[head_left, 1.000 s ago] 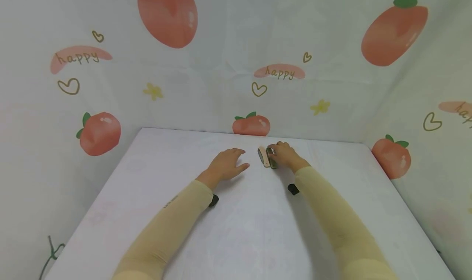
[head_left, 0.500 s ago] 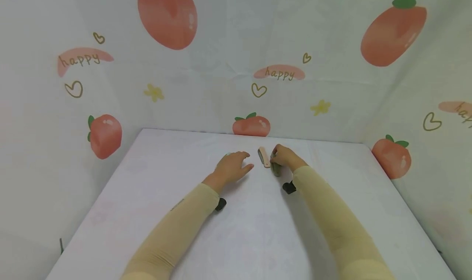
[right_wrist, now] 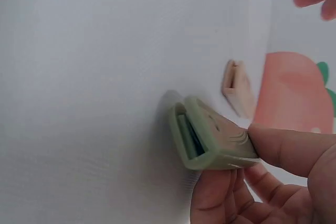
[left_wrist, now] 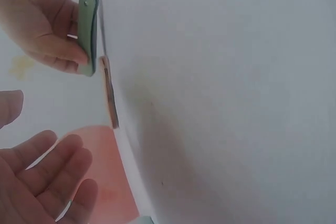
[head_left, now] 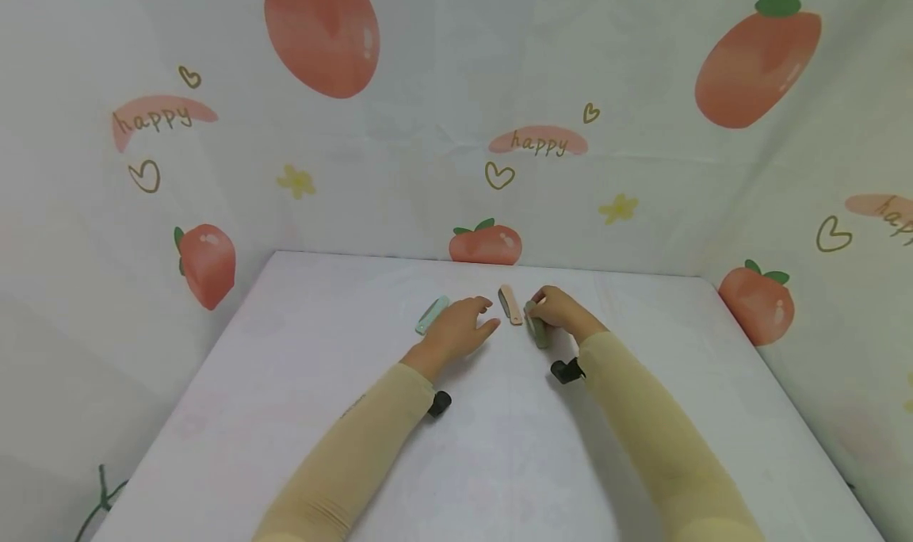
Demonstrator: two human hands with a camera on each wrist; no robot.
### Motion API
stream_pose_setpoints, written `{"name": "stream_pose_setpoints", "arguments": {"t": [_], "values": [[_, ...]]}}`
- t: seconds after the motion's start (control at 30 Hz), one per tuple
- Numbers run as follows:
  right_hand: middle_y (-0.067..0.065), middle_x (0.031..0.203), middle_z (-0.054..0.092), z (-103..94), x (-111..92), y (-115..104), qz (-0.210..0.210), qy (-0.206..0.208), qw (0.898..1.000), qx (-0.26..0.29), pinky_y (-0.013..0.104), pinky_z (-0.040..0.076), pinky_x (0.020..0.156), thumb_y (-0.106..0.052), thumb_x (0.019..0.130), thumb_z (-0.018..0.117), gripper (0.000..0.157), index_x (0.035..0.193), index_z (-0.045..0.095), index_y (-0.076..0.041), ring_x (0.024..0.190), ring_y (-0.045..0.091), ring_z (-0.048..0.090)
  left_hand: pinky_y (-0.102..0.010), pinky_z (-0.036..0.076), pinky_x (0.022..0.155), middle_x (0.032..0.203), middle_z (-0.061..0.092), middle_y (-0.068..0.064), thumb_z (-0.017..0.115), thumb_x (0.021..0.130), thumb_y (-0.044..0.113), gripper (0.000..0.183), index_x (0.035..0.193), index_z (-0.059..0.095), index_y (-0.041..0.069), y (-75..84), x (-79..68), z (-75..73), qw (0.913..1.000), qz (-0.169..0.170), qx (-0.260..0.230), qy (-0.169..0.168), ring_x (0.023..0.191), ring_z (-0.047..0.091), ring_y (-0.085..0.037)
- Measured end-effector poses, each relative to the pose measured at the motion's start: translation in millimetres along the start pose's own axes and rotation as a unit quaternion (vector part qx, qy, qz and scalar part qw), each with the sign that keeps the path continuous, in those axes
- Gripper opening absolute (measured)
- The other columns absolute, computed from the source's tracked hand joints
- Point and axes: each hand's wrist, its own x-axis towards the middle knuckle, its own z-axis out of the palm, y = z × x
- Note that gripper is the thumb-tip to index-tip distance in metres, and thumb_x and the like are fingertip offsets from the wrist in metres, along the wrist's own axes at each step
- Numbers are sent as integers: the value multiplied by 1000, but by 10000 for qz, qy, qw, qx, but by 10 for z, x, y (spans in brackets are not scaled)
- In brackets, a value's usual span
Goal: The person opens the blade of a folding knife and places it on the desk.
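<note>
My right hand (head_left: 562, 311) pinches a dull green folding knife (head_left: 536, 332) between thumb and fingers. In the right wrist view, the slotted end of this green folding knife (right_wrist: 215, 140) faces the camera, folded up, with a dark strip inside the slot. Just left of it a pink folding knife (head_left: 509, 304) lies on the table, also folded. My left hand (head_left: 454, 326) hovers with fingers spread and slightly bent, holding nothing, its palm turned toward the pink one. Beyond its wrist lies a mint folding knife (head_left: 431, 314), partly covered by that hand.
A white-covered table (head_left: 485, 447) spreads under both arms. Behind it hangs a white curtain (head_left: 428, 169) printed with red fruit and "happy" lettering. Dark wrist cameras (head_left: 567, 370) sit below each wrist.
My right hand has drawn the green folding knife away from the pink one, a little toward me. My left hand has moved right and nearer, uncovering the mint folding knife.
</note>
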Motion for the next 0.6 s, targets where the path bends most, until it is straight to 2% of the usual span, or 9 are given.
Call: {"name": "stream_pose_setpoints", "arguments": {"t": [0.23, 0.47, 0.6], "values": [[21, 117, 55, -7, -145, -11, -295, 29, 9963, 808, 35, 56, 78, -13, 101, 59, 35, 129, 49, 4, 94, 24, 60, -38, 48, 98, 130, 64, -4, 55, 103, 43, 48, 139, 55, 12, 73, -28, 45, 9996, -130, -238, 89, 117, 61, -21], [23, 118, 55, 12, -354, -94, -542, 80, 9877, 1465, 34, 57, 78, -12, 101, 58, 36, 131, 45, 5, 93, 25, 60, -38, 49, 94, 126, 66, -4, 55, 102, 42, 47, 137, 56, 11, 137, -64, 76, 9989, -56, -444, 113, 112, 63, -20], [22, 113, 56, 33, -459, -147, -757, 95, 9824, 1707, 36, 57, 79, -10, 101, 57, 35, 129, 44, 6, 88, 24, 60, -37, 49, 94, 121, 67, -2, 55, 103, 41, 46, 136, 57, 10, 182, -98, 100, 9955, -66, -942, 94, 111, 62, -19]]}}
